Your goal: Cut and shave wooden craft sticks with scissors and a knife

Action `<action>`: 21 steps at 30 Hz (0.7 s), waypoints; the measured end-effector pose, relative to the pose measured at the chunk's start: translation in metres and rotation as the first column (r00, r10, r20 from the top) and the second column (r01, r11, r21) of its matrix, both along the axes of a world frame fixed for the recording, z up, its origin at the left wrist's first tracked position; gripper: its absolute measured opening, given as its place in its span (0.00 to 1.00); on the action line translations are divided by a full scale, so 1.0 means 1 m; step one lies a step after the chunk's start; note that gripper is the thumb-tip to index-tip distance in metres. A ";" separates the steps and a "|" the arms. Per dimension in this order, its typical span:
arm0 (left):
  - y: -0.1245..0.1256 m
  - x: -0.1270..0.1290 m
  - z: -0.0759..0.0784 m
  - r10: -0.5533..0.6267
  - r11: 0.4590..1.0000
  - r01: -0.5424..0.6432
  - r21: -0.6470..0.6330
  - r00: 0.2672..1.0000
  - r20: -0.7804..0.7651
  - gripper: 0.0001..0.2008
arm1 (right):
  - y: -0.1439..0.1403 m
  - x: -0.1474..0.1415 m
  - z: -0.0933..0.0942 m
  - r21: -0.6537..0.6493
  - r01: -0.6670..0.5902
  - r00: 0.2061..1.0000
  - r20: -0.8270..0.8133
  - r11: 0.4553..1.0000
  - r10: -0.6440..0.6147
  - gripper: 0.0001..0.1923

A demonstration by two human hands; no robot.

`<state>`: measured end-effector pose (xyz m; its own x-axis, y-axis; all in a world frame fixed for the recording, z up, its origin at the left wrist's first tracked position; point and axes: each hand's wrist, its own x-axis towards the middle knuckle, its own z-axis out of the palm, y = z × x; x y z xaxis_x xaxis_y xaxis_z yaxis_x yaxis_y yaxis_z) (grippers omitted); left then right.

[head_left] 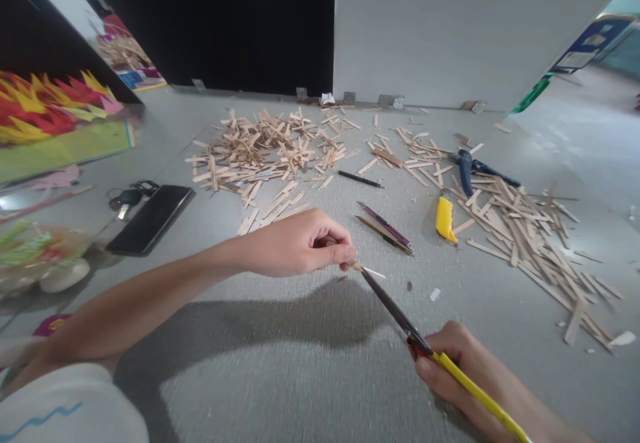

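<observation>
Near the middle of the head view, my left hand (305, 246) is closed in a pinch on a small wooden stick (357, 266), with only its tip showing past the fingers. The tips of dark-bladed scissors (395, 309) meet that tip. At lower right my right hand (463, 376) is wrapped round the scissors, which have a yellow handle and a bit of red near the pivot. A thin white sliver (374, 273) lies by the blade tips. Just beyond are a dark red pen (384, 223) and a gold-and-black pen (384, 235).
A heap of cut wooden sticks (270, 143) lies at the back, and another pile (530, 223) at the right. Around them are a yellow cutter (445, 217), blue-handled pliers (466, 171), a black pen (361, 179) and a phone (153, 219). Upright panels (430, 36) stand behind.
</observation>
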<state>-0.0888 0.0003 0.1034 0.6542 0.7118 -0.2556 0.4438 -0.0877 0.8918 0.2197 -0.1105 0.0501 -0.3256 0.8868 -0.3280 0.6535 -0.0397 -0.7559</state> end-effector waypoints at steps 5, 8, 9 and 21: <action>-0.001 0.008 -0.013 0.238 0.966 -0.205 -0.159 0.943 0.232 0.19 | 0.009 -0.003 0.001 -0.132 -0.059 0.986 -0.165 0.989 0.037 0.37; -0.007 0.016 -0.019 0.294 0.950 -0.240 -0.199 0.901 0.318 0.16 | 0.008 -0.003 0.000 -0.215 -0.108 0.972 -0.229 0.971 0.057 0.36; -0.009 0.019 -0.021 0.308 0.945 -0.247 -0.216 0.894 0.325 0.16 | 0.006 -0.002 -0.001 -0.217 -0.096 0.973 -0.227 0.971 0.045 0.35; -0.015 0.023 -0.019 0.356 0.919 -0.314 -0.238 0.921 0.157 0.21 | -0.009 0.000 -0.003 -0.168 -0.012 0.997 -0.082 0.986 -0.002 0.37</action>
